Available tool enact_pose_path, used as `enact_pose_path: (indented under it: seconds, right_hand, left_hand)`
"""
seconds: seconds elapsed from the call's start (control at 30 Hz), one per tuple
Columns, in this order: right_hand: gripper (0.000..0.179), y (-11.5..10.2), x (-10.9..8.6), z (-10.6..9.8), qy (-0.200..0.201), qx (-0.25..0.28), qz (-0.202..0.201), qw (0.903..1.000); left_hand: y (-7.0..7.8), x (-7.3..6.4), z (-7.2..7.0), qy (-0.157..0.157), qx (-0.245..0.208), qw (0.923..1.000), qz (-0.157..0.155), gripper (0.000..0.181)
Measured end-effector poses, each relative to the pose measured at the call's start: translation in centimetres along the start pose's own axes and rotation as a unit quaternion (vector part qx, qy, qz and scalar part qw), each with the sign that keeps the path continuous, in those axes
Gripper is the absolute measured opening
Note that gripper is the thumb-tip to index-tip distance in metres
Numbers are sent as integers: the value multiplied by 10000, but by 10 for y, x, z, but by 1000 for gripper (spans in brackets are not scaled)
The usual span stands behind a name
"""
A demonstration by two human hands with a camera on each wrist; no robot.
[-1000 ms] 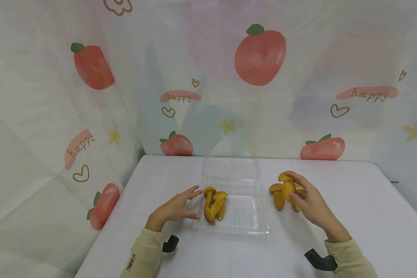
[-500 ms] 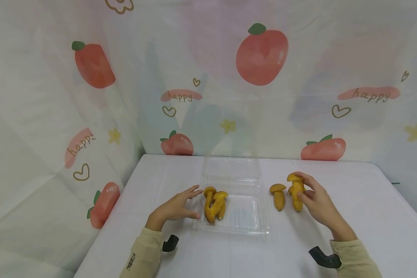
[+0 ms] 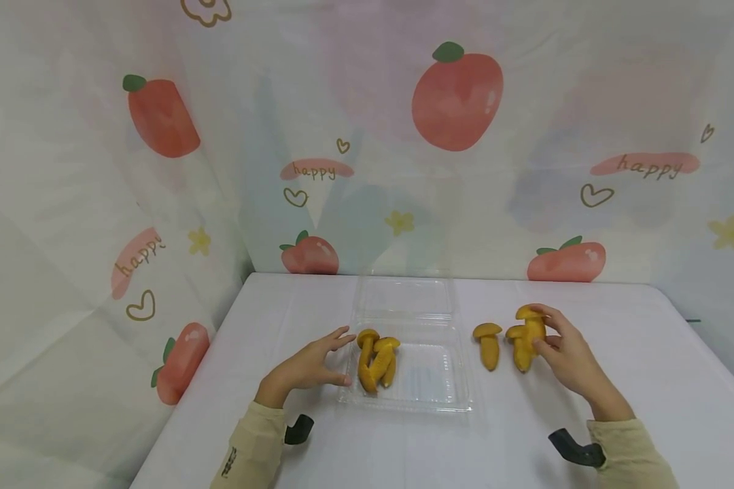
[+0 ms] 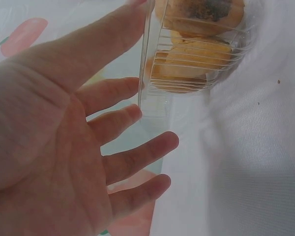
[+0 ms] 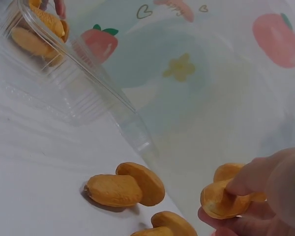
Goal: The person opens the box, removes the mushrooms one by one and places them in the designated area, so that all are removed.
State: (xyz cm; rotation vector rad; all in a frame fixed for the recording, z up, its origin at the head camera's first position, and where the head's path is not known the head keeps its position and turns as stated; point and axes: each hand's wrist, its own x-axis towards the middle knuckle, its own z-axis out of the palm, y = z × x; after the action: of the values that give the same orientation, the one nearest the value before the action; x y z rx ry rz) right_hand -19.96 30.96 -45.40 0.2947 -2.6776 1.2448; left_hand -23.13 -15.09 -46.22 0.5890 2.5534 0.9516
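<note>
My right hand (image 3: 569,356) pinches a yellow-brown mushroom (image 3: 535,327) by its stem between thumb and fingers, cap upward, above the table. In the head view it partly overlaps another mushroom (image 3: 518,353), which lies on the cloth. A third mushroom (image 3: 489,350) lies a little to the left; the right wrist view shows its thick stem (image 5: 115,191). At the left rim of a clear plastic clamshell box (image 3: 428,373) rests my left hand (image 3: 306,363), fingers spread and straight. Several mushrooms (image 3: 379,363) lie in the left part of the box.
The box's hinged lid (image 3: 406,299) lies back toward the printed curtain (image 3: 367,190) behind the table. A white cloth covers the tabletop (image 3: 373,448). Black curved pieces (image 3: 578,451) stick out at both sleeves.
My right hand has shifted to the right with the mushroom, and the mushroom lying behind it now shows on its left. The left hand and the box have stayed in place.
</note>
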Motion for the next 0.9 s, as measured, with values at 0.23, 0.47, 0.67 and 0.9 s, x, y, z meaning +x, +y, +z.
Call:
enact_pose_path:
  seconds: [0.23,0.47,0.67,0.9]
  right_hand:
    - [60,9,0,-3,48,-166,159,9997]
    - [59,19,-1,-6,112,-470,410,9980]
    - [59,28,-2,-10,117,-528,601,9967]
    - [58,37,-2,-12,21,-434,835,9956]
  left_hand:
    - [2,-1,0,16,-16,10000,-31,83]
    - [1,0,0,15,-34,10000,-5,83]
    - [-1,1,1,16,17,10000,-20,83]
    - [0,0,1,11,-20,10000,-17,84]
